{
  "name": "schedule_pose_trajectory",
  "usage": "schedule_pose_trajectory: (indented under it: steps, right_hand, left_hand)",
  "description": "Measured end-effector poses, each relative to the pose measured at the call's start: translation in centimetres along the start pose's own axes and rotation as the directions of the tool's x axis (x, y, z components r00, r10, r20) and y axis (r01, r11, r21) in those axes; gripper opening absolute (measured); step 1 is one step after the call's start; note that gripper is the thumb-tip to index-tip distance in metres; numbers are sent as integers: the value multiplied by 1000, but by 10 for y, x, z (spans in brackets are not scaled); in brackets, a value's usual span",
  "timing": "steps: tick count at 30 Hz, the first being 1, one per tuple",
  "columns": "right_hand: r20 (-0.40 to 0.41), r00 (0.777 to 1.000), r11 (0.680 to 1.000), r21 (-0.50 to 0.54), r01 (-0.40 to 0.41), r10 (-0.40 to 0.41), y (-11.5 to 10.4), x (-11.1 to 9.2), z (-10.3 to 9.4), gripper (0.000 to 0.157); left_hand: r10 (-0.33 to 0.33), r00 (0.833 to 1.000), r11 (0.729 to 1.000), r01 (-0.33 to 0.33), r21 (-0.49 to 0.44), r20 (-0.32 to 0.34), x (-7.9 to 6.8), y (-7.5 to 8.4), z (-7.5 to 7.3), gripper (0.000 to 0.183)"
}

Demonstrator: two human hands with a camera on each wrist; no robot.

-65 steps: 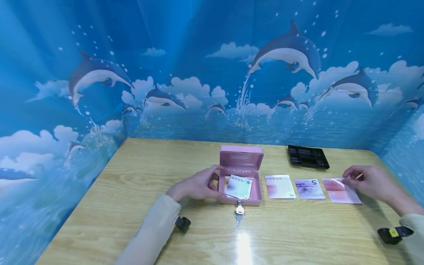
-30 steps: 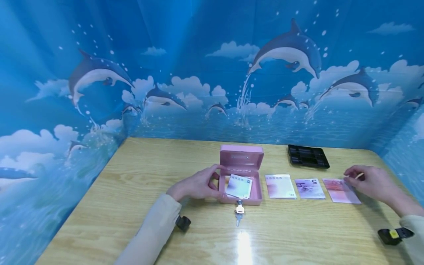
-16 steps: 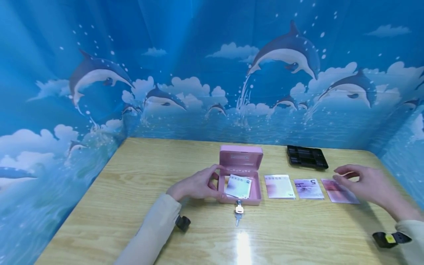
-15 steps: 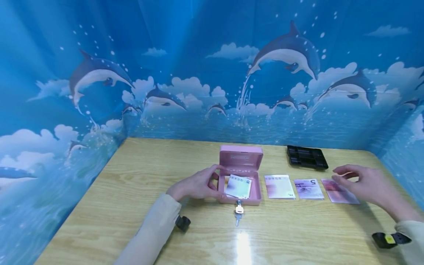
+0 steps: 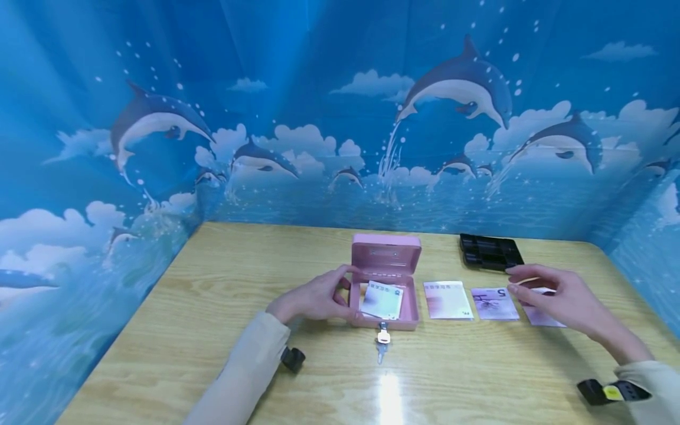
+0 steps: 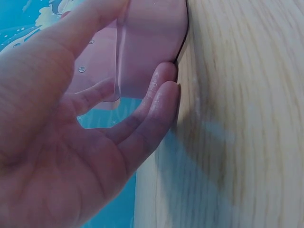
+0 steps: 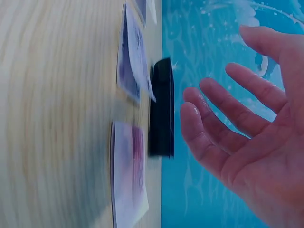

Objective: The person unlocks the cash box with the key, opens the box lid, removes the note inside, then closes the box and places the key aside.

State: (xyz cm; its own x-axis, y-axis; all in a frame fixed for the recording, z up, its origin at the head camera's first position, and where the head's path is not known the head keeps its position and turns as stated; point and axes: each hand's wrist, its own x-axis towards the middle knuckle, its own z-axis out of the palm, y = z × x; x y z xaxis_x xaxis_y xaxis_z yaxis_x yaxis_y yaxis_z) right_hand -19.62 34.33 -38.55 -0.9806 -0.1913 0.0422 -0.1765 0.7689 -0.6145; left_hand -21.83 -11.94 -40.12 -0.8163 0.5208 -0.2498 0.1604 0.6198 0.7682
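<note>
A pink cash box [image 5: 411, 324] stands with its lid [image 5: 386, 255] raised and banknotes [image 5: 382, 300] inside. My left hand [image 5: 316, 295] holds the box's left side between thumb and fingers; the left wrist view shows fingertips against its wall. My right hand [image 5: 565, 301] hovers above the table with spread, relaxed fingers and nothing in them. Below it lies a pinkish-red banknote stack [image 5: 544, 317], partly hidden by the hand. A purple stack marked 5 [image 5: 495, 303] lies just left of the fingertips, its top note lifted at one edge in the right wrist view.
A pale banknote stack [image 5: 448, 300] lies between the box and the purple notes. Keys [image 5: 382, 337] hang from the lock at the box's front. A black compartment tray [image 5: 491, 252] sits behind the notes. A blue dolphin curtain [image 5: 297, 118] surrounds the wooden table.
My right hand has left the pinkish-red stack and moved left toward the purple notes, covering more of the red ones. The left hand and the box have stayed put.
</note>
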Motion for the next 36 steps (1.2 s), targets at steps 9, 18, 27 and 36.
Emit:
schedule_pose_trajectory:
  steps: [9, 18, 27, 36]
  right_hand:
    - [20, 999, 999, 19, 31, -31, -17, 2, 14, 42]
    - [15, 995, 995, 35, 93, -94, -33, 3, 27, 38]
    - [32, 982, 974, 137, 181, -187, -47, 5, 40, 32]
    - [74, 982, 968, 194, 156, -173, -62, 7, 51, 33]
  left_hand:
    - [19, 1000, 999, -18, -48, 14, -1, 0, 0, 80]
    - [4, 1000, 999, -3, -40, 13, 0, 1, 0, 81]
    - [-18, 1000, 999, 18, -36, 13, 1, 2, 0, 84]
    - [-1, 1000, 999, 1, 38, -1, 1, 1, -1, 87]
